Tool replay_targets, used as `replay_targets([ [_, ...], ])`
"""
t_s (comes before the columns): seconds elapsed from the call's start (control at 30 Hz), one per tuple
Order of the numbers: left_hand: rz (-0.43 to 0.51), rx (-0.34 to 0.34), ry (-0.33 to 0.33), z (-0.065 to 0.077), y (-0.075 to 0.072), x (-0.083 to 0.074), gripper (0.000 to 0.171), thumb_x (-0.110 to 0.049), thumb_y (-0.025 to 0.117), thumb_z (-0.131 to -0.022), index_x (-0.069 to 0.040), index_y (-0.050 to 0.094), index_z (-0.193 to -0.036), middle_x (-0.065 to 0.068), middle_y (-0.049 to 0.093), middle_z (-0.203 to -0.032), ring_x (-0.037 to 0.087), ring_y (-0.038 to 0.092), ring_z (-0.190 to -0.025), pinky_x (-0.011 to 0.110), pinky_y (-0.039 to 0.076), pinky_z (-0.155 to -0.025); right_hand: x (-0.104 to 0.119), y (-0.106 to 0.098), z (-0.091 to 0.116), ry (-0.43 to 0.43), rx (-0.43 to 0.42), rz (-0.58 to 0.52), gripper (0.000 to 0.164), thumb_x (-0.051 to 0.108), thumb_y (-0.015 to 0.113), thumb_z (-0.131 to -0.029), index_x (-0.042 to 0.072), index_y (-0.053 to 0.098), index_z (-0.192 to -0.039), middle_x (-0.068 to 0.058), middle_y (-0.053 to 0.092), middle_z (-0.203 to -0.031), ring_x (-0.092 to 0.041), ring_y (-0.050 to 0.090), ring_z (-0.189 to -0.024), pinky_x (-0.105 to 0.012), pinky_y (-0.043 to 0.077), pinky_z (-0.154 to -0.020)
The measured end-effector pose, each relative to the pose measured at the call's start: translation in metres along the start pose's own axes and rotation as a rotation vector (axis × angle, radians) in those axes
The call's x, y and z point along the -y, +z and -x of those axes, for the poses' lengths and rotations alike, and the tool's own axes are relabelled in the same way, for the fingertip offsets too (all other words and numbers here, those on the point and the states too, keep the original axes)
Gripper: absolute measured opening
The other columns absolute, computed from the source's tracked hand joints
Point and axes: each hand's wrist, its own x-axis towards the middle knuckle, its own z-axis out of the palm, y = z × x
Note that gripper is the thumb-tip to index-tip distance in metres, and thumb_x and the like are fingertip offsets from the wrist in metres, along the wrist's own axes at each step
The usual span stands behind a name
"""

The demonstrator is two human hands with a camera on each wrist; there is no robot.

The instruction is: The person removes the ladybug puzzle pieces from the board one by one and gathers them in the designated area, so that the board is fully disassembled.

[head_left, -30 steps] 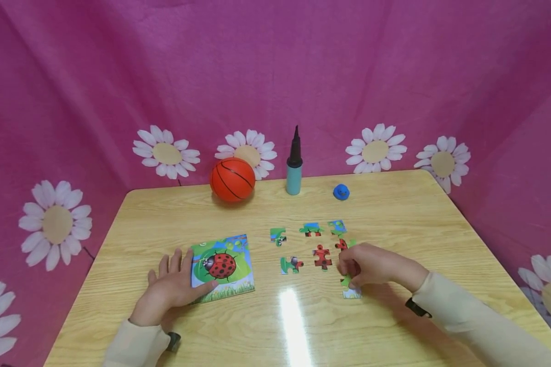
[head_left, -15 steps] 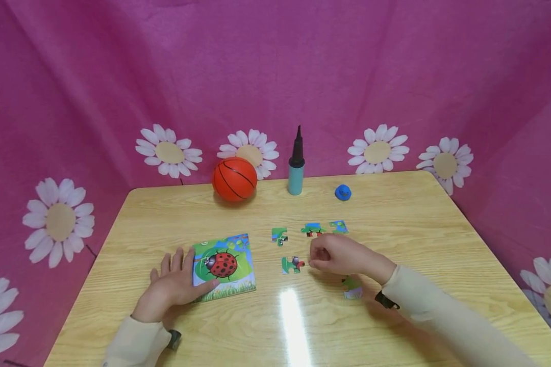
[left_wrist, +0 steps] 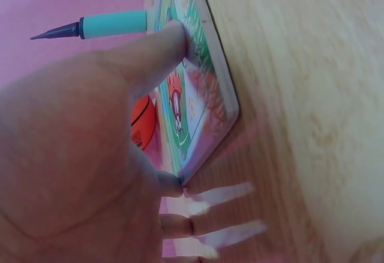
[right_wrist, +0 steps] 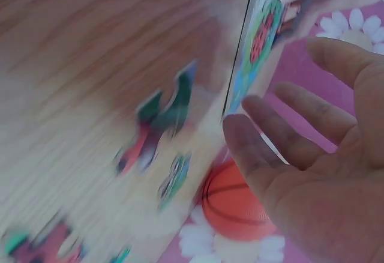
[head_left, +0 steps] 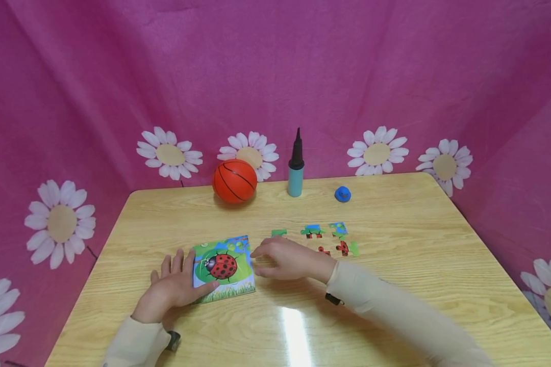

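The ladybug picture board (head_left: pixel 239 285) lies flat on the table. My left hand (head_left: pixel 172 285) rests at its left side, thumb on the board's lower part and fingers spread straight along the edge. In the head view my right hand (head_left: pixel 282 259) hovers by the board's right edge, partly over the jigsaw pieces (head_left: pixel 313 231). The right wrist view shows this right hand (right_wrist: pixel 318 161) with loosely extended fingers and nothing in them. Ladybug jigsaw pieces (right_wrist: pixel 165 116) lie beside it, blurred. My right hand and forearm cover some of the pieces in the head view.
An orange-red basketball (head_left: pixel 234 182), a teal hand pump (head_left: pixel 296 176) with a black nozzle and a small blue toy duck (head_left: pixel 343 194) stand along the table's back edge. Behind them hangs a pink daisy-printed curtain (head_left: pixel 330 76).
My right hand has travelled left, from the right-hand jigsaw pieces across the middle ones to the board's right edge, its fingers opening out. My left hand and the board keep their place.
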Motion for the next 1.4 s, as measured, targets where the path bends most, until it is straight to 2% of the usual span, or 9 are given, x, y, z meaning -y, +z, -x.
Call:
replay_targets([
  [0.13,-0.002,0.001,0.001,0.0,0.0,0.0,0.13,-0.088,0.057,-0.083,-0.001,0.008,-0.168,0.034,0.004,-0.172,0.063,-0.001,-0.155,0.085,0.004,-0.118,0.016,0.009,-0.019,0.017,0.03,0.027,0.047,0.03,0.073,-0.099,0.008,0.067,-0.141,-0.01,0.069,-0.14,-0.028,0.059,-0.134,-0.043,0.047,-0.117],
  [0.23,-0.001,0.002,0.012,-0.002,0.001,0.003,0.133,-0.092,0.053,-0.082,-0.001,0.007,-0.168,0.035,0.003,-0.172,0.064,-0.001,-0.155,0.085,0.003,-0.117,0.028,0.013,-0.035,0.014,0.045,0.025,0.053,0.032,0.073,-0.099,0.007,0.063,-0.145,-0.009,0.069,-0.139,-0.024,0.059,-0.132,-0.036,0.049,-0.114],
  [0.37,-0.013,-0.011,0.032,-0.008,0.006,0.008,0.14,-0.1,0.046,-0.076,-0.001,0.007,-0.167,0.036,0.003,-0.171,0.065,-0.002,-0.155,0.087,0.002,-0.115,0.04,0.02,-0.053,0.004,0.068,0.036,0.053,0.034,0.075,-0.098,0.006,0.064,-0.141,-0.006,0.071,-0.124,-0.016,0.06,-0.112,-0.024,0.049,-0.095],
  [0.47,-0.009,-0.019,0.042,-0.012,0.009,0.01,0.142,-0.101,0.045,-0.075,-0.001,0.007,-0.168,0.035,0.003,-0.172,0.065,-0.002,-0.155,0.087,0.001,-0.115,0.046,0.026,-0.061,0.049,0.099,0.052,0.046,0.039,0.075,-0.098,0.007,0.068,-0.131,-0.004,0.065,-0.113,-0.012,0.051,-0.099,-0.021,0.041,-0.08],
  [0.57,0.006,-0.014,0.04,-0.014,0.01,0.009,0.141,-0.099,0.048,-0.076,-0.001,0.006,-0.168,0.034,0.001,-0.172,0.063,-0.003,-0.156,0.087,0.0,-0.115,0.05,0.033,-0.067,0.109,0.111,0.081,0.039,0.04,0.078,-0.095,0.01,0.07,-0.12,-0.002,0.058,-0.108,-0.011,0.045,-0.094,-0.02,0.037,-0.074],
  [0.83,0.009,-0.028,0.037,-0.011,0.009,0.002,0.14,-0.097,0.051,-0.076,0.001,0.008,-0.167,0.034,0.003,-0.172,0.063,-0.001,-0.156,0.087,0.001,-0.115,0.059,0.043,-0.067,0.246,0.07,0.071,0.042,0.029,0.085,-0.089,0.01,0.069,-0.122,-0.003,0.064,-0.107,-0.015,0.053,-0.096,-0.023,0.047,-0.08],
  [1.03,0.021,-0.033,0.039,-0.014,0.009,0.008,0.143,-0.101,0.049,-0.074,0.0,0.007,-0.167,0.034,0.001,-0.172,0.062,-0.003,-0.156,0.087,-0.001,-0.115,0.059,0.043,-0.066,0.263,0.074,0.026,0.041,0.027,0.085,-0.09,0.01,0.066,-0.123,-0.001,0.068,-0.108,-0.016,0.057,-0.1,-0.026,0.05,-0.088],
  [1.17,0.013,-0.039,0.043,-0.013,0.01,0.012,0.143,-0.101,0.049,-0.074,0.0,0.009,-0.167,0.034,0.003,-0.172,0.063,-0.002,-0.155,0.088,-0.001,-0.114,0.06,0.046,-0.067,0.265,0.069,0.002,0.034,0.024,0.086,-0.089,0.012,0.068,-0.116,0.002,0.069,-0.103,-0.014,0.055,-0.098,-0.025,0.049,-0.088],
  [1.4,0.038,-0.045,0.061,-0.011,0.01,0.015,0.142,-0.1,0.05,-0.074,0.001,0.01,-0.167,0.034,0.004,-0.172,0.063,-0.002,-0.155,0.088,-0.002,-0.113,0.064,0.047,-0.068,0.256,0.051,0.052,0.026,0.023,0.088,-0.086,0.014,0.071,-0.104,0.006,0.071,-0.093,-0.01,0.053,-0.089,-0.023,0.047,-0.085],
])
